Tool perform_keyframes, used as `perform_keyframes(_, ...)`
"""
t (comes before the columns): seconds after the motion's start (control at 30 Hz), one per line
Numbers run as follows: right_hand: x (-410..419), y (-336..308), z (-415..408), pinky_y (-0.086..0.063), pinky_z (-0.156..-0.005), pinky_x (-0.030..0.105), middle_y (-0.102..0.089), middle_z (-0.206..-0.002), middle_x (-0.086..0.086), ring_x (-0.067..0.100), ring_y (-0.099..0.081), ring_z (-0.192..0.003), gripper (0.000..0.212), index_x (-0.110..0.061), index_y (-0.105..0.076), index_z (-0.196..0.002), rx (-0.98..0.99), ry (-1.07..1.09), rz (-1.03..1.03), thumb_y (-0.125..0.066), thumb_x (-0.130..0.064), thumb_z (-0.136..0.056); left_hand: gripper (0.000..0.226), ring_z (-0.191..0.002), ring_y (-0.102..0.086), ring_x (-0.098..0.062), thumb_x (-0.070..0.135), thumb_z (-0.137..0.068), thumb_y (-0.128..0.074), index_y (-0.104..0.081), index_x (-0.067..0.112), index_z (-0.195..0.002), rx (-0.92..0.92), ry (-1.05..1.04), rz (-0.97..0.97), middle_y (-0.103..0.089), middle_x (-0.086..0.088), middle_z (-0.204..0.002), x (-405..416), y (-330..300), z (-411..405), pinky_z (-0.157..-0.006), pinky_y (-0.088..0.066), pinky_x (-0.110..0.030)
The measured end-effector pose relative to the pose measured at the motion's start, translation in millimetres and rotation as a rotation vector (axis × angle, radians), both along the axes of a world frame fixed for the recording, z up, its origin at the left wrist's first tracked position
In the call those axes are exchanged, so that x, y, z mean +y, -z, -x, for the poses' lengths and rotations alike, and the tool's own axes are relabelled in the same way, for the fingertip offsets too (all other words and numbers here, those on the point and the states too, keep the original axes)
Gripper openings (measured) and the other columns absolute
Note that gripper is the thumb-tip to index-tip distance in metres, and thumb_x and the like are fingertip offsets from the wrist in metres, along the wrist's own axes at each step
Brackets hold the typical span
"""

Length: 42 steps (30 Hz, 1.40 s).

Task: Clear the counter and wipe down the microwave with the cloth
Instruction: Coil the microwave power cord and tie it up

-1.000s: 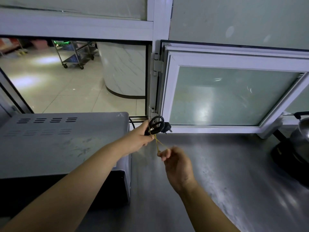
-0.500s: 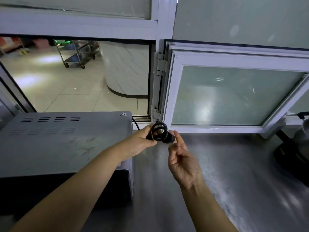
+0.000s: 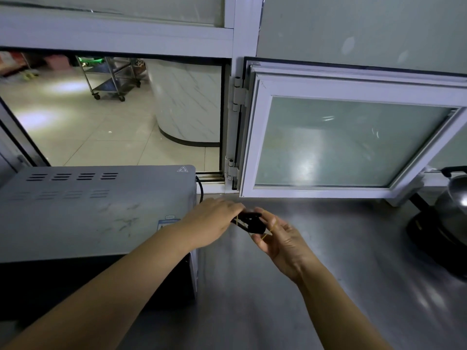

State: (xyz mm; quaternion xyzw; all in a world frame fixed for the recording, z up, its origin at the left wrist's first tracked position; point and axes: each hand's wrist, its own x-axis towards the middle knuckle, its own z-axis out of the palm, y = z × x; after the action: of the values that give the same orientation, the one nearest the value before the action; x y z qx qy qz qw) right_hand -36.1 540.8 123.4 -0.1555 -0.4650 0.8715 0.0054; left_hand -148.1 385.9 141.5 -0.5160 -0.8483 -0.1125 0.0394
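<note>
- Head view shows the left hand (image 3: 214, 222) gripping a coiled black power cord (image 3: 249, 222), fingers curled over the bundle, which it holds just beside the right rear corner of the microwave (image 3: 96, 210).
- Right hand (image 3: 278, 236) pinches a yellowish rubber band (image 3: 271, 227) between thumb and fingertips and stretches it against the plug end of the coil; the band appears to pass around the bundle, though the exact wrap is too small to read.
- Compared with a second ago, the two hands have closed in: the band then hung as a loose strand between them, with the right hand lower and apart; now the hands nearly touch and the band is drawn taut on the cord.
- Both hands and the bundle have also dropped lower, nearer the steel table (image 3: 328, 286), and the coil lies flatter than before.
- My reading is that the cord is being tied up so it stops trailing, a tidying step ahead of wiping.
- Cord's other end (image 3: 200, 188) runs down behind the microwave's back edge.
- No cloth shows anywhere in view, so the wiping has likely not begun; smudges mark the microwave's grey top.
- Further out, a frosted hinged window (image 3: 353, 142) stands open above the table, and a dark appliance with a metal pot (image 3: 452, 200) sits at the far right edge.
</note>
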Motion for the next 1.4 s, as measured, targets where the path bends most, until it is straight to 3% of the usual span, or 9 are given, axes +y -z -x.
perform_keyframes(0.13, -0.1, -1.6, -6.8, -0.059, -0.065, 0.039, -0.068, -0.098, 0.010, 0.020, -0.063, -0.068, 0.059, -0.010, -0.065, -0.113, -0.108, -0.031, -0.277, -0.066, -0.048, -0.068, 0.038, -0.107, -0.047, -0.022, 0.003, -0.088, -0.043, -0.043, 0.018, -0.123, 0.209, 0.042, 0.139, -0.055, -0.002, -0.114, 8.3, 3.3, -8.3, -0.091, -0.031, -0.032)
perform_keyframes(0.2, -1.9, -0.7, -8.7, -0.059, -0.069, 0.045, -0.067, -0.095, 0.011, 0.022, -0.063, -0.065, 0.049, -0.013, -0.066, -0.109, -0.148, -0.015, -0.347, -0.059, -0.045, -0.073, 0.040, -0.107, -0.045, -0.022, 0.001, -0.086, -0.044, -0.041, 0.017, -0.123, 0.240, 0.058, 0.178, -0.054, -0.003, -0.115, 11.6, 4.4, -11.6, -0.091, -0.031, -0.032)
perform_keyframes(0.5, -5.0, 1.7, -2.1, -0.060, -0.067, 0.036, -0.066, -0.091, 0.011, 0.022, -0.064, -0.057, 0.026, -0.010, -0.064, -0.099, -0.314, 0.053, -0.450, -0.065, -0.032, -0.086, 0.037, -0.097, -0.048, -0.023, 0.002, -0.091, -0.042, -0.032, 0.012, -0.125, 0.026, -0.041, 0.134, -0.054, -0.011, -0.108, 12.1, 10.8, -22.6, -0.077, -0.029, -0.023)
perform_keyframes(0.73, -8.1, 1.3, -4.4, -0.057, -0.063, 0.034, -0.053, -0.088, 0.010, 0.015, -0.045, -0.061, 0.035, -0.007, -0.061, -0.101, -0.321, 0.032, -0.335, -0.061, -0.038, -0.087, 0.055, -0.109, -0.048, -0.025, 0.016, -0.095, -0.047, -0.016, 0.015, -0.140, -0.178, -0.086, 0.109, -0.053, -0.014, -0.117, 11.0, 8.9, -23.6, -0.090, -0.042, -0.031)
perform_keyframes(0.83, -4.5, 4.1, -6.2, -0.042, -0.051, 0.026, -0.054, -0.087, 0.009, 0.014, -0.040, -0.059, 0.040, -0.015, -0.065, -0.099, -0.332, 0.038, -0.399, -0.050, -0.051, -0.090, 0.053, -0.108, -0.049, -0.024, 0.021, -0.094, -0.050, -0.020, 0.019, -0.139, -0.190, -0.087, 0.112, -0.054, -0.010, -0.115, 11.2, 6.3, -23.4, -0.088, -0.039, -0.029)
perform_keyframes(0.93, 2.0, 5.4, -5.9, -0.043, -0.057, 0.027, -0.061, -0.098, 0.009, 0.018, -0.051, -0.070, 0.043, -0.019, -0.063, -0.105, -0.345, -0.041, -0.483, -0.042, -0.054, -0.092, 0.047, -0.113, -0.045, -0.020, 0.021, -0.094, -0.050, -0.028, 0.024, -0.135, -0.153, -0.046, 0.124, -0.051, -0.001, -0.123, 13.6, 0.8, -25.3, -0.090, -0.027, -0.025)
perform_keyframes(1.13, 9.2, 3.8, -2.1, -0.054, -0.058, 0.027, -0.062, -0.094, 0.015, 0.023, -0.061, -0.076, 0.031, 0.001, -0.055, -0.107, -0.284, -0.075, -0.137, -0.062, -0.020, -0.087, 0.059, -0.116, -0.044, -0.017, 0.055, -0.084, -0.053, -0.034, 0.025, -0.131, -0.136, 0.052, 0.244, -0.049, 0.002, -0.127, 16.5, 2.2, -22.8, -0.095, -0.028, -0.030)
perform_keyframes(1.27, 14.2, 7.8, -1.2, -0.054, -0.057, 0.027, -0.061, -0.089, 0.015, 0.023, -0.060, -0.074, 0.018, -0.002, -0.055, -0.097, -0.285, -0.065, -0.033, -0.064, -0.008, -0.084, 0.032, -0.099, -0.047, -0.016, 0.044, -0.095, -0.040, -0.044, 0.023, -0.119, -0.031, 0.082, 0.207, -0.048, 0.002, -0.104, 18.0, 4.1, -23.6, -0.081, -0.026, -0.027)
perform_keyframes(1.4, 17.4, 11.0, -3.7, -0.054, -0.056, 0.027, -0.058, -0.088, 0.016, 0.023, -0.056, -0.074, 0.015, 0.001, -0.055, -0.096, -0.303, -0.074, -0.008, -0.063, -0.004, -0.084, 0.026, -0.098, -0.044, -0.015, 0.033, -0.095, -0.040, -0.044, 0.024, -0.119, 0.042, 0.091, 0.221, -0.048, 0.003, -0.105, 15.8, 5.9, -23.1, -0.083, -0.026, -0.028)
